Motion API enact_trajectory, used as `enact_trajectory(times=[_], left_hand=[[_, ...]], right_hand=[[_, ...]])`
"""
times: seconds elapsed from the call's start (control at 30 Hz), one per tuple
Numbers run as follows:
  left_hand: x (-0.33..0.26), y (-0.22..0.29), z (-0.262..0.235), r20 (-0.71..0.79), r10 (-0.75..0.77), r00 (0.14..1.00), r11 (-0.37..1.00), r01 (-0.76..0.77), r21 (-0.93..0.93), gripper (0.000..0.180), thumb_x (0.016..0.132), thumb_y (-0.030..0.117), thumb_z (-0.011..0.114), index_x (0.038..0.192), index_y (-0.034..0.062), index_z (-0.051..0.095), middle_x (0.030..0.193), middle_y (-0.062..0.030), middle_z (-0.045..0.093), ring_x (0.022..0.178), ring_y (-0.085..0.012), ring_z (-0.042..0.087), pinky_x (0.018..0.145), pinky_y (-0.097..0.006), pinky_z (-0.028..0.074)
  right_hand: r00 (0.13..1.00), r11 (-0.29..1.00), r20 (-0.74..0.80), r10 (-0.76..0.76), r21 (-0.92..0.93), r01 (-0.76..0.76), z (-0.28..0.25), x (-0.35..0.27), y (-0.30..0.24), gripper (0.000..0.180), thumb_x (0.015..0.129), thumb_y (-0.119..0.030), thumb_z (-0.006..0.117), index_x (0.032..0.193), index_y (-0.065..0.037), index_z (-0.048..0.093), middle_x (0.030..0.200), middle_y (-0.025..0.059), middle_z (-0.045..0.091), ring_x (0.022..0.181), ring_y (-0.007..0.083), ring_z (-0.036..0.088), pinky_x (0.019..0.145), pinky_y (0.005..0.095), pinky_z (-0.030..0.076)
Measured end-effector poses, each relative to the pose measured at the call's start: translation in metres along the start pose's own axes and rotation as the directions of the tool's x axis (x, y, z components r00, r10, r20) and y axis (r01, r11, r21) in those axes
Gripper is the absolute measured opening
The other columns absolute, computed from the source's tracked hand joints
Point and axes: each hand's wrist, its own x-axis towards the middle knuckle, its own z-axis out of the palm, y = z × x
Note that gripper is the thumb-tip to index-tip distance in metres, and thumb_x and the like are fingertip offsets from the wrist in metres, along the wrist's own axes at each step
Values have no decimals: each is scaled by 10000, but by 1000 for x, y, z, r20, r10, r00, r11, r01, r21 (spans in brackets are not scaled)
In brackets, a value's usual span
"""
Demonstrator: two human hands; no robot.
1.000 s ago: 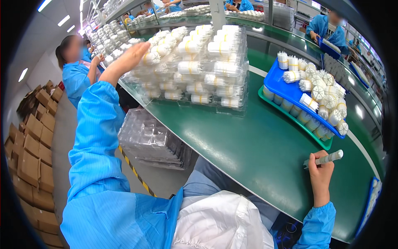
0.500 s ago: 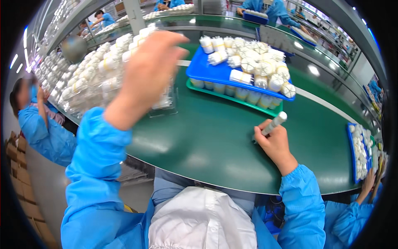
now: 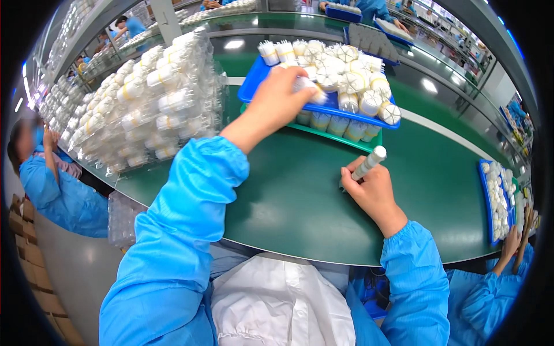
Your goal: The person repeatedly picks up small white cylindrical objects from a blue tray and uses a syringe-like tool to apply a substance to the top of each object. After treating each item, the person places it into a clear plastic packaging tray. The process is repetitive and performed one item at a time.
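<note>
- left hand (image 3: 272, 102) at roll (image 3: 317, 97) on tray (image 3: 249, 82), likely picking; cannot tell whether fingers clamp.
- right hand (image 3: 370, 187): fingers clamped on stick (image 3: 367, 164).
- next move likely calls for firm pinch.

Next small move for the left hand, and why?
Probably have the left hand close on the white roll at the near side of the blue tray and lift it: the hand is right at it, though a firm grip can't be confirmed. The right hand is occupied, holding a white pen-like tool.
</note>
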Motion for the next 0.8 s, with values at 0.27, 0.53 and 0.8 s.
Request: enact_trajectory(times=[0.27,0.53,0.8], left_hand=[[-63,32,-40,176,-129,976,734,213,-645,409,846,-5,724,1176,31,486,1173,-73,531,1126,-175,584,940,-325,515],[-120,46,11,433,64,899,925,110,-364,518,785,27,759,1222,19,480,1113,-100,509,1021,-213,583,898,-338,510],[-130,49,18,367,127,921,953,-11,-304,572,742,108,822,1221,24,521,1116,-131,576,980,-285,604,857,-354,506]], right_hand=[[996,996,-52,76,59,-73,-6,2,2,181,861,-163,719,781,-8,669,637,90,654,554,176,625,533,316,484],[1000,985,0,-1,175,0,4,-4,0,181,868,-162,725,820,3,668,669,61,651,571,108,581,532,291,464],[981,874,-94,167,474,-104,-16,2,-18,124,901,-92,689,820,0,669,707,36,665,632,77,588,553,249,458]])
